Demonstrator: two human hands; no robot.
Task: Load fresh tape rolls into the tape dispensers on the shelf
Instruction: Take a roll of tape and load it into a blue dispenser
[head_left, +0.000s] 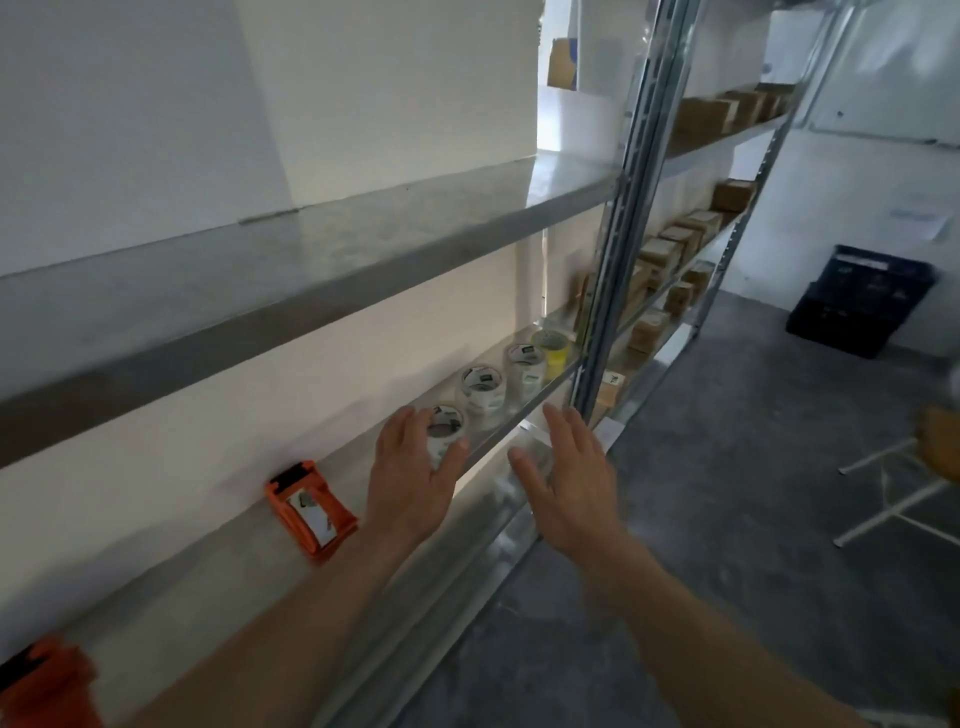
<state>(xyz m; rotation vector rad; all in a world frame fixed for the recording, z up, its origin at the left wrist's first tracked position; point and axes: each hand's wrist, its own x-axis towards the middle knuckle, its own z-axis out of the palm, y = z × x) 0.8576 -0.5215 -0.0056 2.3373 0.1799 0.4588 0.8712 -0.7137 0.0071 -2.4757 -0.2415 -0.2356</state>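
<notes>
Several clear tape rolls stand in a row on the metal shelf (218, 566); the nearest roll (445, 427) has my left hand (413, 480) around it, fingers and thumb on either side, touching or nearly so. Beyond it are two more clear rolls (483, 388) (525, 367) and a yellow roll (555, 347). My right hand (569, 480) hovers open in front of the shelf edge, holding nothing. An orange tape dispenser (310, 510) lies on the shelf left of my left hand. A second orange dispenser (44, 683) sits at the bottom left corner.
An upper shelf (291, 270) overhangs the working shelf. A steel upright (615, 249) bounds the bay on the right; cardboard boxes (670, 249) fill the shelves beyond. A dark crate (862, 301) and a white frame (893, 493) stand on the grey floor.
</notes>
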